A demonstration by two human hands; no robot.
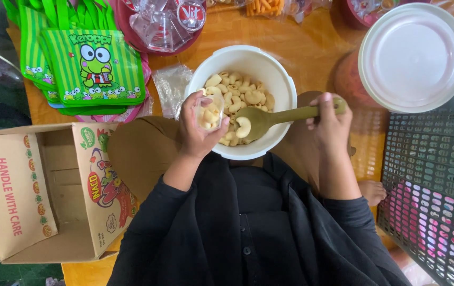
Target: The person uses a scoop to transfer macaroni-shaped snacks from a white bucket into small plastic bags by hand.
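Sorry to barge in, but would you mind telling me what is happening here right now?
A person sits on the floor over a white bowl of pale macaroni-like snacks. The left hand holds a small clear cup, partly filled, above the bowl. The right hand grips a wooden spoon carrying one piece. An open cardboard box stands to the left.

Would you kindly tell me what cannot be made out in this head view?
- Small clear cup: its lower part is hidden by the left hand.
- Spoon: the handle end is covered by the right hand.
- White bowl: how deep the pasta shells lie cannot be seen from above.
- Dark crate: cut off by the right edge.
- Cardboard box: its inside is partly in shadow.
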